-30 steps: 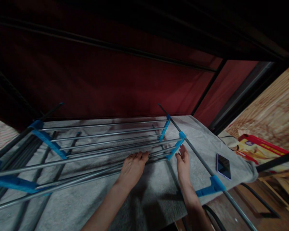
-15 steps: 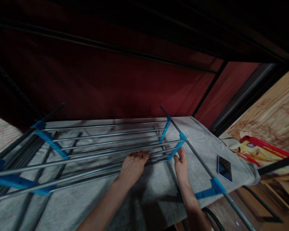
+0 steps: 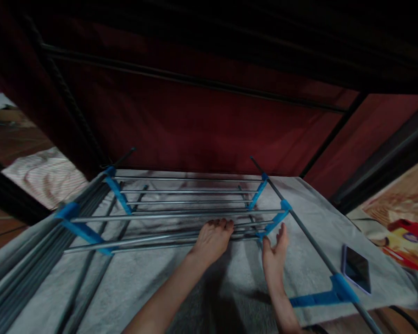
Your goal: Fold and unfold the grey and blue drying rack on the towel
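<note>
A partly assembled rack of thin grey metal tubes (image 3: 181,215) and blue plastic connectors lies on a grey cloth. My left hand (image 3: 214,241) is closed over one of the front tubes, near the rack's right side; its fingertips are partly hidden behind the tube. My right hand (image 3: 275,257) is open, thumb and fingers apart. It is just in front of the right middle blue connector (image 3: 274,223) and holds nothing. A long pole (image 3: 310,241) runs through the right-hand connectors. Nearer me on that pole, another blue connector (image 3: 337,290) carries no visible crossbars.
Loose tubes (image 3: 38,273) lie bundled along the left, with separate tubes beside them. A phone (image 3: 357,269) rests on the cloth (image 3: 163,278) at the right. A dark red panel (image 3: 202,130) stands behind the rack. A red and yellow package (image 3: 411,246) is at far right.
The view has turned left, so everything appears further right. My right hand has come away from the blue connector and its fingers have spread. My left hand stays on the tube.
</note>
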A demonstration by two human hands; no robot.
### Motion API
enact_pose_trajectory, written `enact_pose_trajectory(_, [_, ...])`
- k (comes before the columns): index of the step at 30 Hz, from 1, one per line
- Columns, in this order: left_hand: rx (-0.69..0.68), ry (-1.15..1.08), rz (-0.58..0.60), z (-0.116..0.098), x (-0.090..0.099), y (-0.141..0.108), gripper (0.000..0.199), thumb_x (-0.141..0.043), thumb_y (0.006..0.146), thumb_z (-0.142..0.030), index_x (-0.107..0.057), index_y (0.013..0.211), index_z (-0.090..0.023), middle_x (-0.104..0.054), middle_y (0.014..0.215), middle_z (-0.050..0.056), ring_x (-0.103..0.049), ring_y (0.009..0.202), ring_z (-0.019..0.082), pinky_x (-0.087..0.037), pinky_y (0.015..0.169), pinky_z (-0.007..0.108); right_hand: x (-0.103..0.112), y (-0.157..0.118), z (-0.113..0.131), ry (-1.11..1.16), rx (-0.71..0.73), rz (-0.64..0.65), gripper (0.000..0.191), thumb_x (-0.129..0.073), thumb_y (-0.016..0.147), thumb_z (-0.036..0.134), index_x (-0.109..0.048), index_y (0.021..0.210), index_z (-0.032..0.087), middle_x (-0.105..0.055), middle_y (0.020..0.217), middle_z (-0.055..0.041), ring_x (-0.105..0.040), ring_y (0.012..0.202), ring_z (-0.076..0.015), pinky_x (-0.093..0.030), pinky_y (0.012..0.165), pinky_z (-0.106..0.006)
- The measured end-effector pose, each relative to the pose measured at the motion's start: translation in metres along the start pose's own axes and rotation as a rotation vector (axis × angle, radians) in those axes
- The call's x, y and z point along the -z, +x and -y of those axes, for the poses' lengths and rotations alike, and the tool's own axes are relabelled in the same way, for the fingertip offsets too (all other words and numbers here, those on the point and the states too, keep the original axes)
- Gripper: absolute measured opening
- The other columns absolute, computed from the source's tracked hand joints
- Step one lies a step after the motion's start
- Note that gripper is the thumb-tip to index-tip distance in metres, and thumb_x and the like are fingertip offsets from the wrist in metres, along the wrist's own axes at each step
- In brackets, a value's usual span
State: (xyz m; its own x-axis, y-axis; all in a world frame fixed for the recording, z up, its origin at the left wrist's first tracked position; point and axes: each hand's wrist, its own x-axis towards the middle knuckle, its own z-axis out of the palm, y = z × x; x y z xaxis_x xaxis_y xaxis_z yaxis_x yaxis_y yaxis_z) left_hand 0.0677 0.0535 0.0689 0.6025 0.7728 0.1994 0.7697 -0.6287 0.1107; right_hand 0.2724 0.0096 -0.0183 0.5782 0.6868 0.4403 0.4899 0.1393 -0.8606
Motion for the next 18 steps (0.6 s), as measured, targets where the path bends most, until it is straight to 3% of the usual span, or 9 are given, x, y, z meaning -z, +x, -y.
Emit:
enact_pose_trajectory(2, [-0.008, -0.003, -0.018, -0.003, 0.000, -0.002, 0.029, -0.045, 0.093, -0.015, -0.058, 0.119, -0.017, -0.068, 0.102, 0.010, -0.067, 0.092, 0.023, -0.052, 0.080, 0.034, 0.000, -0.009, 0.008, -0.166, 0.234, 0.017, 0.062, -0.049, 0.091, 0.034, -0.034, 0.150, 0.024, -0.037, 0.153, -0.0132, -0.033, 0.142, -0.0290, -0.028, 0.115, -0.054])
enact_pose_trajectory(5, [-0.056, 0.004, -0.047, -0.003, -0.001, -0.002, 0.025, -0.046, 0.092, -0.014, -0.058, 0.114, -0.014, -0.068, 0.102, 0.011, -0.066, 0.092, 0.022, -0.052, 0.077, 0.034, -0.004, -0.009, 0.011, -0.311, 0.578, 0.204, 0.047, -0.046, 0.095, 0.032, -0.049, 0.140, 0.024, -0.050, 0.141, -0.0134, -0.041, 0.135, -0.0304, -0.031, 0.112, -0.056])
enact_pose_trajectory(7, [-0.084, 0.018, -0.072, -0.002, -0.003, -0.002, 0.023, -0.045, 0.091, -0.014, -0.058, 0.111, -0.013, -0.069, 0.100, 0.010, -0.066, 0.089, 0.022, -0.051, 0.075, 0.033, -0.009, -0.001, 0.008, -0.368, 0.718, 0.276, 0.042, -0.043, 0.097, 0.032, -0.052, 0.138, 0.025, -0.058, 0.133, -0.0123, -0.048, 0.128, -0.0303, -0.029, 0.112, -0.057])
enact_pose_trajectory(13, [-0.131, 0.114, -0.132, 0.003, -0.008, -0.015, 0.019, -0.044, 0.094, -0.016, -0.059, 0.106, -0.014, -0.067, 0.096, 0.008, -0.064, 0.086, 0.019, -0.046, 0.082, 0.034, -0.014, 0.026, -0.010, -0.574, 0.911, 0.359, 0.037, -0.037, 0.098, 0.028, -0.060, 0.127, 0.022, -0.065, 0.110, -0.0111, -0.060, 0.103, -0.0272, -0.040, 0.101, -0.050])
enact_pose_trajectory(18, [-0.130, 0.123, -0.246, 0.006, -0.008, -0.019, 0.017, -0.045, 0.095, -0.017, -0.059, 0.103, -0.015, -0.066, 0.094, 0.004, -0.062, 0.085, 0.018, -0.043, 0.080, 0.033, -0.015, 0.039, -0.020, -0.613, 0.974, 0.342, 0.033, -0.040, 0.098, 0.034, -0.063, 0.118, 0.021, -0.063, 0.104, -0.0107, -0.061, 0.094, -0.0280, -0.047, 0.083, -0.044])
